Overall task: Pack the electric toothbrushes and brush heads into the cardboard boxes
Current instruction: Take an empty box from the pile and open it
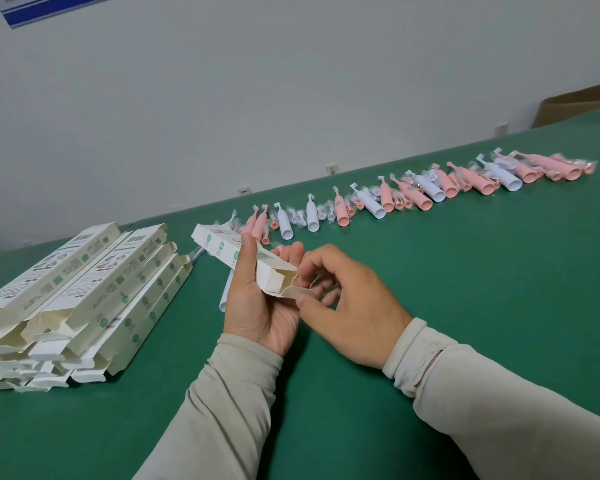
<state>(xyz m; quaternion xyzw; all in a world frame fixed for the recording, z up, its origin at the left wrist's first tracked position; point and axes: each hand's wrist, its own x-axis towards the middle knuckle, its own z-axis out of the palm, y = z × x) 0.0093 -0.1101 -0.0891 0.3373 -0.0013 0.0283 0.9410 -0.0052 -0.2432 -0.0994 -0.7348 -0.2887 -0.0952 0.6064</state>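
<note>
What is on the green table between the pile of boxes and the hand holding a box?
Mostly bare green table in the head view; only a white toothbrush pokes out beside the left hand.

The worktop (430, 306) is plain dark green. Toothbrushes (413, 192) are pink or white; the cream boxes (84, 289) carry green dots and grey print

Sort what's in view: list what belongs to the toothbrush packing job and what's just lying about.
Belongs to the job:
- cardboard box held in the left hand
- its end flap, pinched by the right hand
- stack of empty boxes
- row of toothbrushes and brush heads
- white toothbrush lying under the held box

Just lying about:
- brown carton at the table's far end
- wall poster
- wall sockets
</note>
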